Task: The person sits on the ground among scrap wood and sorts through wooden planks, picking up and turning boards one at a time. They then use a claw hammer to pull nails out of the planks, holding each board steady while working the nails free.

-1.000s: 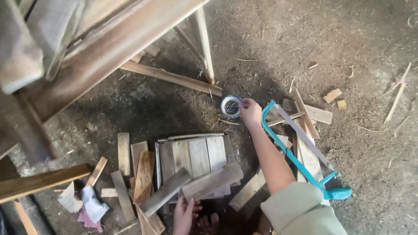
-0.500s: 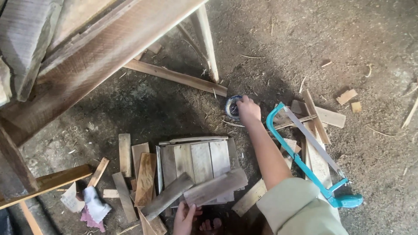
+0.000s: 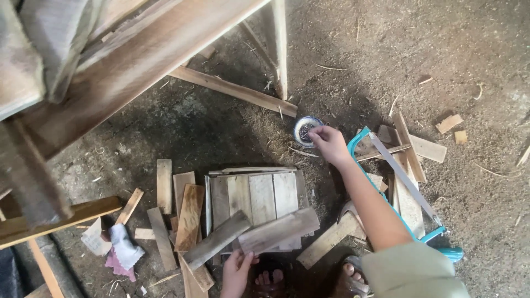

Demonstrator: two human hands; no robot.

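Notably, right hand [image 3: 329, 144] reached forward, fingertips pinching the small round tin [image 3: 305, 129] on the dirt floor [image 3: 486, 66]; left hand [image 3: 238, 269] gripped a plank [image 3: 279, 230].

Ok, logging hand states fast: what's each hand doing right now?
Left hand: gripping the end of a wood slat.
Right hand: fingers in a small round tin; grip unclear.

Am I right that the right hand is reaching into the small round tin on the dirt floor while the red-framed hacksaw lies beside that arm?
Not quite: the hacksaw frame is teal, not red. The head view shows the right hand at the small round tin on the dirt floor, with the saw beside that arm.
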